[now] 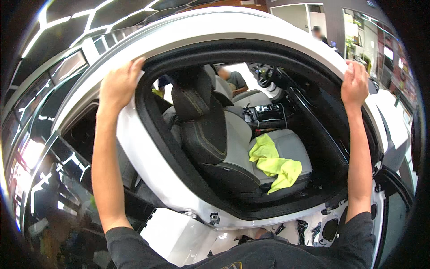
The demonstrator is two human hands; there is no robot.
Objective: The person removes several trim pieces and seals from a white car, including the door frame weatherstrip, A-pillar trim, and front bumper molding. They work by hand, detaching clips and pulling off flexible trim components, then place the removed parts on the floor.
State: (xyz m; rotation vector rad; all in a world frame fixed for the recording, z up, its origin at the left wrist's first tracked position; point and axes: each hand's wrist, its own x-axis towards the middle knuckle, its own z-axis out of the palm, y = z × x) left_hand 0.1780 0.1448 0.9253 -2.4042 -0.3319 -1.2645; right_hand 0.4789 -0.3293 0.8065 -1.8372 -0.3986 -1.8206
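Observation:
Both my arms are raised in front of a white car's open front doorway. My left hand (118,85) is at the upper end of the white door pillar (150,157), fingers bent over the edge of the frame. My right hand (354,85) is closed at the windscreen-side edge of the same door frame (251,36), its fingers curled. Black rubber seal (142,101) runs round the inside of the opening. Between my arms, a crumpled yellow-green cloth (268,154) lies on the grey and black front seat (286,145); neither hand touches it.
Beyond the centre console (264,114), a person (235,83) is at the far side of the car. An open door (398,184) stands at the right. A white panel (179,235) is below the sill at the left. Another person (319,35) is in the background.

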